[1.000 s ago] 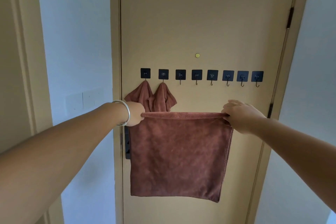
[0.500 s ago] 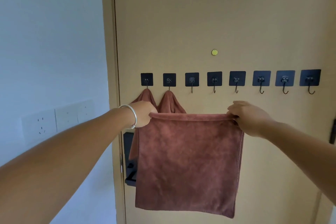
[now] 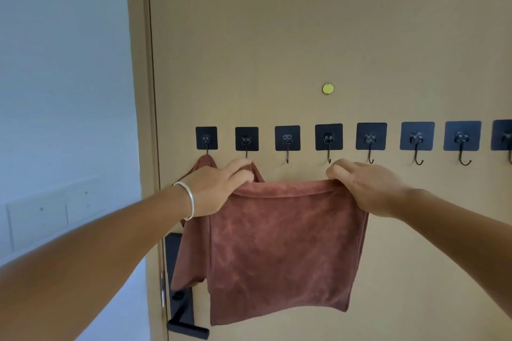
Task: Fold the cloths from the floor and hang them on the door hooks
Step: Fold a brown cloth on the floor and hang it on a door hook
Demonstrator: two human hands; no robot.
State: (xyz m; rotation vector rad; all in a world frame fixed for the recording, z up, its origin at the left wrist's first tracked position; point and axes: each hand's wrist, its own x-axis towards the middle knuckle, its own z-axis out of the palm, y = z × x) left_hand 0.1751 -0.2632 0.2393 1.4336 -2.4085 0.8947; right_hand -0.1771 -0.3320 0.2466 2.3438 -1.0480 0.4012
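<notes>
I hold a folded rust-brown cloth (image 3: 279, 252) up against the beige door (image 3: 304, 36), its top edge stretched between both hands. My left hand (image 3: 219, 188), with a silver bangle on the wrist, grips the top left corner just under the second hook (image 3: 246, 139). My right hand (image 3: 363, 188) pinches the top right corner below the fourth hook (image 3: 329, 138) and fifth hook (image 3: 371, 137). Another brown cloth (image 3: 191, 243) hangs from the first hook (image 3: 206, 138), partly hidden behind my left hand and the held cloth. The third hook (image 3: 287, 138) is bare.
A row of several black adhesive hooks runs right across the door, the ones at the right (image 3: 462, 136) bare. A black door handle (image 3: 182, 321) sticks out at the lower left. Wall switches (image 3: 52, 213) sit on the white wall left of the frame. A small yellow disc (image 3: 328, 88) marks the door.
I have come closer to the door. Both hands have lifted the cloth up toward the hooks and drawn nearer each other, so the top edge now sags slightly.
</notes>
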